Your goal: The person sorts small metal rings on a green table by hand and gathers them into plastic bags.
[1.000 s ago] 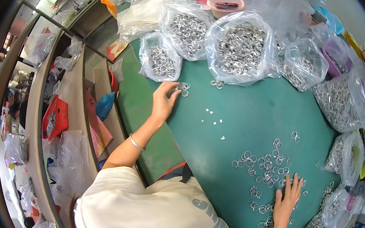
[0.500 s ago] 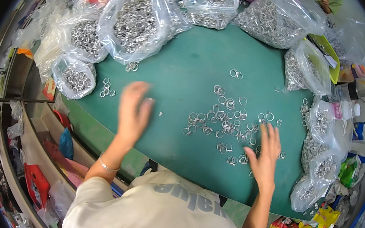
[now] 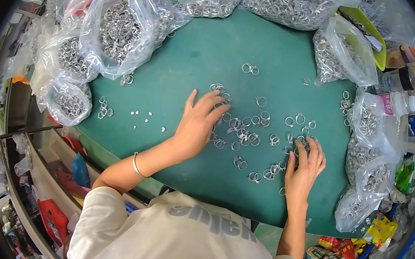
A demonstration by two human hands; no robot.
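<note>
Loose silver rings [image 3: 241,131] lie scattered in a loose pile on a green tabletop. My left hand [image 3: 196,127] rests at the pile's left side, palm down, its fingers apart and their tips among the rings. At the right side of the pile, my right hand [image 3: 305,172] has its fingers slightly bent and apart, with the fingertips touching rings [image 3: 301,141]. Neither hand visibly holds anything, though rings under the fingertips are partly hidden. Several tiny silver pieces [image 3: 146,120] lie left of my left hand. A pair of rings [image 3: 250,69] sits apart, farther back.
Clear plastic bags of rings line the table: a large open bag [image 3: 119,31] and a small bag [image 3: 68,102] at left, more at the back [image 3: 291,7] and right [image 3: 360,168]. A white-capped bottle [image 3: 400,103] stands at right. Drawers [image 3: 55,154] lie lower left.
My left hand has moved right, from the table's left part onto the rings. Several tiny pieces now show to its left. My right hand stays by the rings, and the whole view has shifted.
</note>
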